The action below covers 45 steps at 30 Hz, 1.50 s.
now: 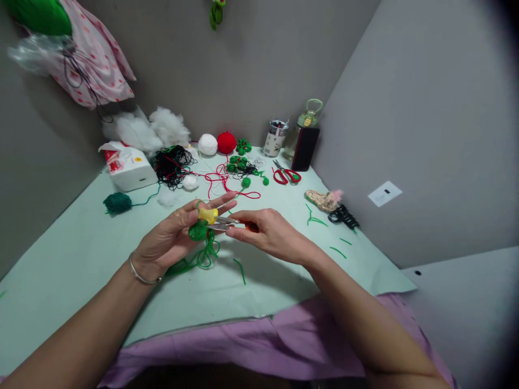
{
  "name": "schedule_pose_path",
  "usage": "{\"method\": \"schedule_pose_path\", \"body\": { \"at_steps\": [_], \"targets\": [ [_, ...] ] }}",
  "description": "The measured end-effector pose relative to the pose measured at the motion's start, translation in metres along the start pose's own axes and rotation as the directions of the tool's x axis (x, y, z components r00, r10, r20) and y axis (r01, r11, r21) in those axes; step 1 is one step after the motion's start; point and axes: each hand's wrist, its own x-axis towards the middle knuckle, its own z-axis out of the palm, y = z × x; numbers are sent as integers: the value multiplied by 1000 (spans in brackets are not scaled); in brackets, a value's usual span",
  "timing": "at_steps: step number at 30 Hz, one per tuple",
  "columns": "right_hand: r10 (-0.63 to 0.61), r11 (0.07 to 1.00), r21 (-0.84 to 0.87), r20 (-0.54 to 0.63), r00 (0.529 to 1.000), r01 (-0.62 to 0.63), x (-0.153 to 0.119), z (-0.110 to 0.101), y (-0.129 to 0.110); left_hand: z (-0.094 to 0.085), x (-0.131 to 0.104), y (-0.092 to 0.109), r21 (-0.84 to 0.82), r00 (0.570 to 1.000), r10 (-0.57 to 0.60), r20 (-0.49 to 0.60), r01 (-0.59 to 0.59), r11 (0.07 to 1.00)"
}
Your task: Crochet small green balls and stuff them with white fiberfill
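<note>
My left hand (168, 232) is closed on a green crocheted piece (198, 230), with the thumb on top and some fingers stretched out. A small yellow piece (208, 215) sits against it near the thumb; I cannot tell what it is. Loose green yarn (206, 254) hangs below onto the table. My right hand (263, 232) grips scissors (221, 223) with an orange handle. Their two metal blades point left, slightly apart, close to the yellow piece and the crochet. The right fingers hide most of the handle.
Behind the hands lie tangled red yarn (217, 181), black yarn (172, 165) and red-handled scissors (287, 174). A tissue box (132, 170) stands at the left, a phone (305, 149) and a pen cup (274, 139) at the back right. Green yarn scraps (240, 270) lie nearby.
</note>
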Motion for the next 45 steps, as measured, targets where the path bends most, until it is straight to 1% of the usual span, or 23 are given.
{"method": "schedule_pose_path", "body": {
  "at_steps": [4, 7, 12, 15, 20, 24, 26, 28, 30, 31, 32, 33, 34, 35, 37, 39, 40, 41, 42, 43, 45],
  "targets": [
    [24, 999, -47, 82, 996, -20, 2, -4, -5, -3, -1, 0, 5, 1000, 0, 7, 0, 1000],
    [34, 999, -18, 80, 996, -33, 3, -9, -4, -5, -1, 1, 5, 999, 8, 36, -8, 1000],
    [9, 997, 72, 76, 997, -14, 4, -14, -1, -2, 0, 2, 1, 996, 24, 84, -24, 1000],
    [4, 997, 71, 96, 995, -11, 5, -14, -2, -1, 0, 2, 3, 995, 18, 98, -19, 1000],
    [-9, 1000, 11, 126, 992, 7, 6, -14, -7, -4, 0, 3, 22, 997, -13, 74, 11, 1000],
    [-46, 999, -19, 96, 994, 48, 6, -12, -8, -5, 0, 5, 36, 999, -20, 46, 19, 999],
    [-68, 997, -42, 88, 994, 72, 5, -12, -6, -5, 0, 6, 38, 999, -3, 32, 2, 999],
    [-67, 995, -63, 155, 986, 77, 5, -13, -1, -5, 1, 6, 24, 1000, 26, -4, -25, 999],
    [-52, 995, -72, 264, 963, 73, 3, -14, 8, -6, 3, 4, -9, 997, 45, -57, -46, 999],
    [-47, 995, -72, 299, 953, 71, 3, -13, 13, -6, 4, 2, -27, 995, 44, -90, -47, 999],
    [-52, 995, -65, 284, 958, 73, 3, -11, 19, -7, 5, 0, -44, 991, 36, -128, -42, 998],
    [-63, 996, -45, 199, 978, 73, 3, -9, 24, -8, 7, -2, -55, 985, 19, -169, -29, 998],
    [-83, 996, -28, 69, 994, 85, 3, -5, 28, -8, 9, -5, -53, 977, -1, -211, -10, 999],
    [-115, 993, 18, -33, 993, 116, 4, -1, 31, -8, 10, -8, -40, 969, -24, -247, 14, 999],
    [-217, 967, 96, -189, 958, 238, 7, 8, 33, -8, 13, -14, 12, 957, -63, -284, 70, 998],
    [-341, 920, 103, -265, 902, 378, 11, 18, 30, -7, 15, -21, 67, 956, -95, -277, 118, 991],
    [-397, 901, 57, -289, 871, 429, 13, 22, 29, -6, 16, -24, 84, 957, -111, -266, 138, 987],
    [-439, 890, -24, -311, 843, 455, 14, 25, 28, -5, 16, -26, 97, 958, -129, -255, 158, 983],
    [-465, 884, -129, -332, 821, 449, 16, 27, 28, -5, 16, -29, 114, 959, -146, -244, 178, 977],
    [-479, 876, -242, -354, 803, 416, 17, 27, 29, -5, 16, -30, 132, 959, -162, -235, 196, 972],
    [-478, 858, -419, -435, 763, 299, 19, 23, 36, -5, 15, -33, 174, 958, -174, -229, 217, 961]
  ]
}}
